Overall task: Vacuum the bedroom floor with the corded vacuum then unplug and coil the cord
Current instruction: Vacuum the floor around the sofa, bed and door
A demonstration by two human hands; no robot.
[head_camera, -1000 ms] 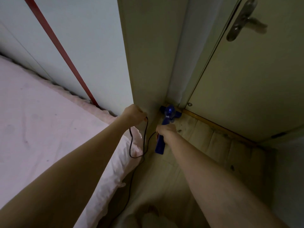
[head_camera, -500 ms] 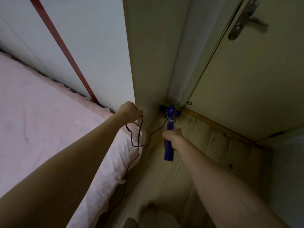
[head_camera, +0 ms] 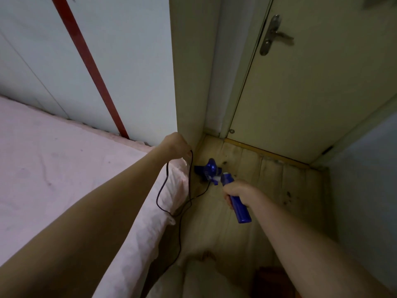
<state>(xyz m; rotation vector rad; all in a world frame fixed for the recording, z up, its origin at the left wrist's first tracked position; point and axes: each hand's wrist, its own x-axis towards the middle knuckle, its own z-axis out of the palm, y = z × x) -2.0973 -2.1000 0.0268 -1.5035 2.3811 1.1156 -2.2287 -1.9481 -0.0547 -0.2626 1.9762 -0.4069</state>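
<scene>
- Small glossy blue plastic vacuum (head_camera: 211, 171) sits on the pale, scuffed wooden plank floor (head_camera: 272, 181), just out from the corner below the cream door (head_camera: 311, 87).
- Right hand (head_camera: 240, 193) is curled tight around the vacuum's smooth blue tube handle (head_camera: 239, 208), arm stretched forward and down, handle end poking out toward the camera.
- Left hand (head_camera: 177, 146) is fisted, pinching the thin black cord (head_camera: 170, 196) up beside the cream door frame post (head_camera: 189, 82); slack loops down over the pink quilted bed edge (head_camera: 150, 211).
- Tight lane of floor between bed and door.
</scene>
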